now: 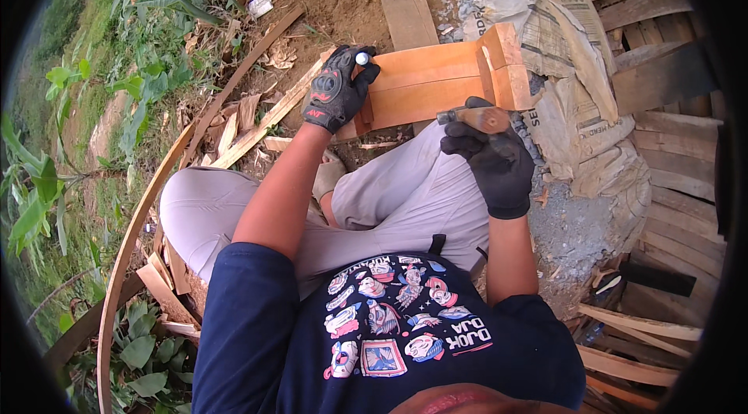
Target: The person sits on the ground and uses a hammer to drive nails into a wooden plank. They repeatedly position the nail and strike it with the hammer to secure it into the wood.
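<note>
My left hand (340, 91), in a black glove with red marks, is closed at the left end of an orange-brown wooden piece (425, 75). A small pale, round-ended object (361, 59) sticks up between its thumb and fingers; its lower part is hidden. The wooden piece has long flat boards and a raised crosspiece at its right end. My right hand (499, 169), also black-gloved, is closed round a hammer-like tool (487, 119) with a brown wooden part and a grey metal end. It is just in front of the wooden piece's right end.
Printed sacks (545, 48) and grey powdery ground (576, 211) lie to the right, beside a slatted wooden surface (678, 165). A loose board (410, 18) lies beyond the wooden piece. Long strips (128, 258), wood scraps and green plants (140, 348) are at left. My legs are folded below.
</note>
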The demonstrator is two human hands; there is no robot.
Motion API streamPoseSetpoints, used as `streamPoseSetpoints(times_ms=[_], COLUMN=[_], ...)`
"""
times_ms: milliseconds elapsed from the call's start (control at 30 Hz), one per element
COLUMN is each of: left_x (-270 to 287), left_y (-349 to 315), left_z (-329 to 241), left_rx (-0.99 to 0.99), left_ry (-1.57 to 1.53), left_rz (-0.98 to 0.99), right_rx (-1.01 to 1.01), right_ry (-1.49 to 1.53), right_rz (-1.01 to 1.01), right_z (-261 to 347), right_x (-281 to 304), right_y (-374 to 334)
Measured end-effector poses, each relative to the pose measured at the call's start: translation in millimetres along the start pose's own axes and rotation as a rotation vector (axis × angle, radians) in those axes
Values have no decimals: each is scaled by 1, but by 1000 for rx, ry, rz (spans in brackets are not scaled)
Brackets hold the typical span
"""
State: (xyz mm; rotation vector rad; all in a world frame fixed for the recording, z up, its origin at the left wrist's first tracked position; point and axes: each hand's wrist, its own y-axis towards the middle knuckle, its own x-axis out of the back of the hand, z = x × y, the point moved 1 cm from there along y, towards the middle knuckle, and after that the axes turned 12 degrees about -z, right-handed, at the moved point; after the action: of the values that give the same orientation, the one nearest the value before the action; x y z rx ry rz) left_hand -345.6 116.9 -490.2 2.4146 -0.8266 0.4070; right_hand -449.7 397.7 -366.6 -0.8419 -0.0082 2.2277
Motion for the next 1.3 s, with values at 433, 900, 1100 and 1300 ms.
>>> streamPoseSetpoints(times_ms=[433,900,1100,1300], left_x=[1,2,1,-1], left_y=[0,2,2,3], left_z=[-15,-19,-22,-14], left_rx=[126,107,90,5], left_ry=[16,68,-2,-11], left_rz=[23,57,32,26], right_rx=[-163,-171,-178,-144], right_ry=[-233,-249,-247,-314], right_rz=[-206,-260,-283,-308], right_z=[-4,-11,-10,-5], right_x=[8,18,14,2], right_y=[-9,1,0,-4])
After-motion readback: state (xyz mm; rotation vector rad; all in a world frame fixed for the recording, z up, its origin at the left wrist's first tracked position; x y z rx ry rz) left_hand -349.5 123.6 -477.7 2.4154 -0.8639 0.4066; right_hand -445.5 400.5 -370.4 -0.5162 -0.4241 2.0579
